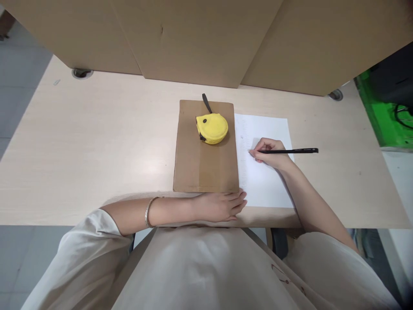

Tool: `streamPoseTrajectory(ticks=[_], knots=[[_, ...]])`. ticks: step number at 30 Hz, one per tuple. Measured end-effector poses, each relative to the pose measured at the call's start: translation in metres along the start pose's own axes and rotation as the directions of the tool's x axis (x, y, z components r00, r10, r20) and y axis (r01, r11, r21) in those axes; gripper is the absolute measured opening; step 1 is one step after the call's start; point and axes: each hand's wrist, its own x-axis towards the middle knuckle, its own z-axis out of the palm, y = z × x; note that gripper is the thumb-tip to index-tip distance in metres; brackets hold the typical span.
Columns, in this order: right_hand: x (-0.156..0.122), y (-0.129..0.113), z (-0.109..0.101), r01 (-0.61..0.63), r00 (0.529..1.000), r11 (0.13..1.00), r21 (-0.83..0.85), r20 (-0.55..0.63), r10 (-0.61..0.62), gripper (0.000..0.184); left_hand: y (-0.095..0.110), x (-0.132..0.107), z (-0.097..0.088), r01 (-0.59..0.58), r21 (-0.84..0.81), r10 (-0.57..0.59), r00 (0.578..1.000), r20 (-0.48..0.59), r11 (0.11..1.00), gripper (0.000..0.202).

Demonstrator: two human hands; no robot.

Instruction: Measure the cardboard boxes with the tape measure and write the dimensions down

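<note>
My right hand [269, 153] is closed round a black pen [290, 150], its tip touching the left part of a white sheet of paper [267, 185]. My left hand [222, 206] lies flat with fingers stretched out at the near edge of the desk, its fingertips on the paper's lower left corner, just below a brown cardboard piece [203, 168]. A yellow tape measure [212, 128] with a black strap sits on the far part of the cardboard.
The light wooden desk [97, 150] has beige partition panels [193, 38] along its far edge and cable holes at the back left [82, 73] and back right [335, 94]. A green object [383, 112] stands off the right side.
</note>
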Motion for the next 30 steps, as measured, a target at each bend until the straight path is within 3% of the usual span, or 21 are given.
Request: streamPoseTrajectory(ticks=[13, 22, 30], knots=[[-0.0043, -0.0031, -0.0006, 0.044, 0.997, 0.999, -0.010, -0.060, -0.044, 0.043, -0.0017, 0.0016, -0.0019, -0.027, 0.045, 0.024, 0.997, 0.070, 0.999, 0.058], [-0.0037, -0.0037, 0.0051, -0.008, 1.000, 0.999, -0.038, 0.017, 0.009, 0.043, -0.0006, -0.0004, 0.0016, -0.029, 0.078, 0.033, 0.998, -0.061, 0.997, 0.055], [-0.0023, 0.0003, 0.0010, -0.019, 1.000, 0.996, -0.090, 0.002, 0.019, 0.035, -0.0004, -0.0006, -0.0002, -0.021, 0.114, 0.029, 0.998, -0.062, 0.993, 0.055]])
